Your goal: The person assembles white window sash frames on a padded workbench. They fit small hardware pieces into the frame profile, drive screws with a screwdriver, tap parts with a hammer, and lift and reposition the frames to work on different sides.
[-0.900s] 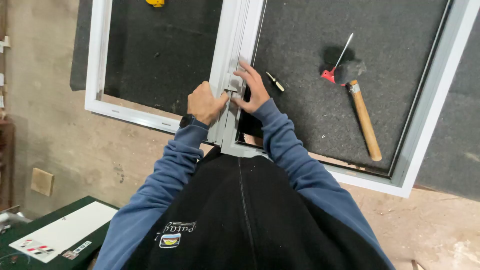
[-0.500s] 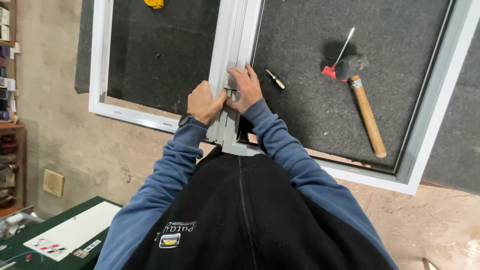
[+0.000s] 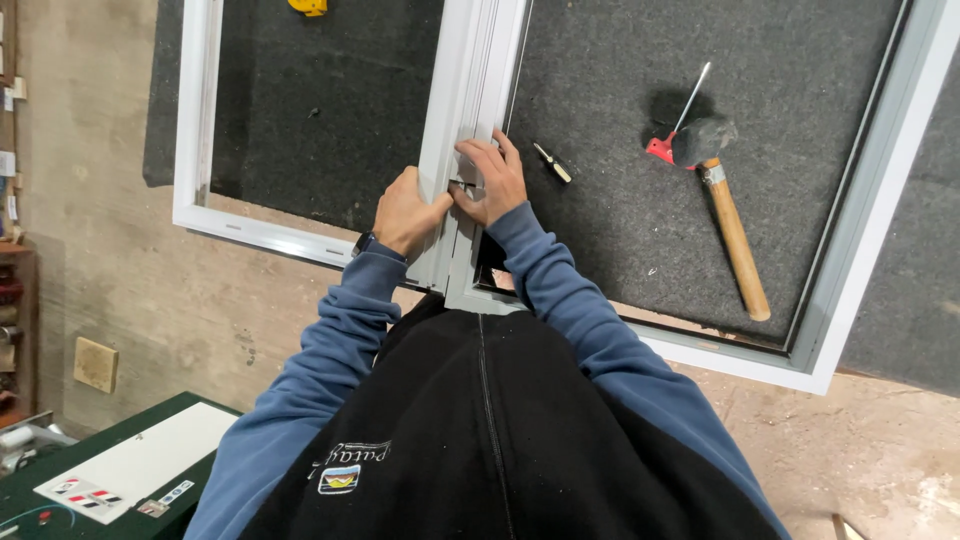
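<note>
Hands meet at the centre of the frame, seen from above over a dark vest and blue sleeves. Left hand (image 3: 405,212) is curled against the left face of a white upright bar (image 3: 470,110), fingers folded in, seemingly bracing the bar so it does not shift. Right hand (image 3: 492,180) lies on the bar's right side, fingers narrowed and pressed around a small metal fitting (image 3: 462,184) set into the bar; whether the fitting is gripped or only touched cannot be told. This bar divides a large white window frame (image 3: 850,250) that lies flat on a dark grey felt-covered bench (image 3: 620,120), a soft surface that likely guards the finish. Just right of the right hand lies a small screwdriver (image 3: 552,163). Farther right, well apart from the hands, rest a rubber mallet with a wooden handle (image 3: 728,225) and a red-handled tool with a thin metal shaft (image 3: 675,118), laid within reach. A yellow object (image 3: 308,6) shows at the top edge. A green machine top (image 3: 60,470) fills the lower left corner.
</note>
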